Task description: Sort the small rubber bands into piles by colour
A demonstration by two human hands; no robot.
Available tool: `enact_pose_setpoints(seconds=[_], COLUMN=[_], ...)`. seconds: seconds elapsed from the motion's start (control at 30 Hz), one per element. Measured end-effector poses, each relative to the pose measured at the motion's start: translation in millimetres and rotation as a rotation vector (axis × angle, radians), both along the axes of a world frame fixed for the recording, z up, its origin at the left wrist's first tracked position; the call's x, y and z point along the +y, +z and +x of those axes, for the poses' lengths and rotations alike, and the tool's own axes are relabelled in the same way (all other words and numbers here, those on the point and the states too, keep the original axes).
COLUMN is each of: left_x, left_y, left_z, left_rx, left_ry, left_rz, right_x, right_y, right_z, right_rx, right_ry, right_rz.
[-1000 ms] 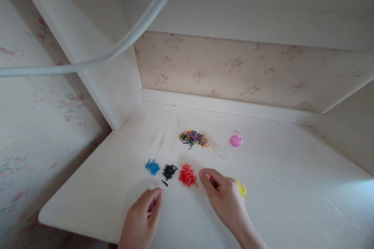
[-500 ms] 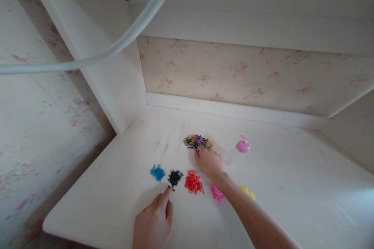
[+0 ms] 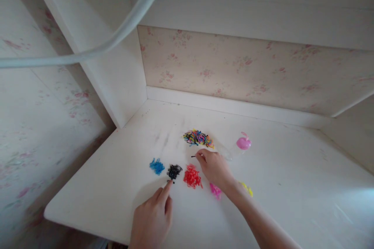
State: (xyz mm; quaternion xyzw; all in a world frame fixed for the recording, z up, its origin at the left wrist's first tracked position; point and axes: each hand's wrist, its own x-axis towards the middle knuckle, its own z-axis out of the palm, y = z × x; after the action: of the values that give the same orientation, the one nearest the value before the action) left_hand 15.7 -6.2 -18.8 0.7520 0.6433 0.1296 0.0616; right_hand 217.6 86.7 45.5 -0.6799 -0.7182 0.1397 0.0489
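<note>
My right hand (image 3: 214,165) pinches a black rubber band (image 3: 193,156) between thumb and fingertips, just in front of the mixed pile of colored rubber bands (image 3: 198,137). My left hand (image 3: 153,214) holds nothing; its index finger is stretched out and its tip touches the near edge of the black rubber band pile (image 3: 174,171). Blue rubber bands (image 3: 157,166) lie left of the black pile, red rubber bands (image 3: 192,176) right of it. Pink rubber bands (image 3: 215,191) and yellow rubber bands (image 3: 247,188) are partly hidden by my right forearm.
A clear container with a pink lid (image 3: 243,143) lies behind my right hand. All of this rests on a white desk (image 3: 292,186) with a raised back edge. A pale cable (image 3: 117,39) hangs across the upper left, in front of the side panel (image 3: 108,81).
My right hand has drawn back from the mixed pile toward me, with a black rubber band in its fingertips. My left hand stays beside the black pile. The view has tilted slightly.
</note>
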Motion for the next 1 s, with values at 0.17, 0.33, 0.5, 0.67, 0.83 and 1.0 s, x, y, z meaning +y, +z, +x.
enact_pose_setpoints(seconds=[0.17,0.33,0.5,0.67,0.83,1.0], left_x=[-1.5,1.6,1.5,-1.6,-2.6,15.9], left_y=[-1.5,5.3,5.5,0.2,1.5,27.5], left_z=[0.5,5.2,2.5,-0.1,-3.1,0.2], left_rx=[0.024,0.086,0.066,0.051,-0.050,-0.222], left_ry=[-0.004,0.014,0.003,-0.002,-0.036,-0.087], left_rz=[0.007,-0.036,-0.033,0.017,0.011,-0.036], right_x=[-16.6,-15.8,-18.3,-42.6,-89.9,-136.5], right_y=[8.3,2.5,6.8,18.1,-1.7,-51.3], right_z=[-31.5,-52.2,-41.2,-15.2,16.7,47.0], right_rx=[0.100,0.068,0.085,0.364,0.604,0.686], right_ry=[0.227,0.286,0.267,0.158,-0.032,-0.298], right_rz=[0.021,0.037,0.067,0.121,0.121,0.158])
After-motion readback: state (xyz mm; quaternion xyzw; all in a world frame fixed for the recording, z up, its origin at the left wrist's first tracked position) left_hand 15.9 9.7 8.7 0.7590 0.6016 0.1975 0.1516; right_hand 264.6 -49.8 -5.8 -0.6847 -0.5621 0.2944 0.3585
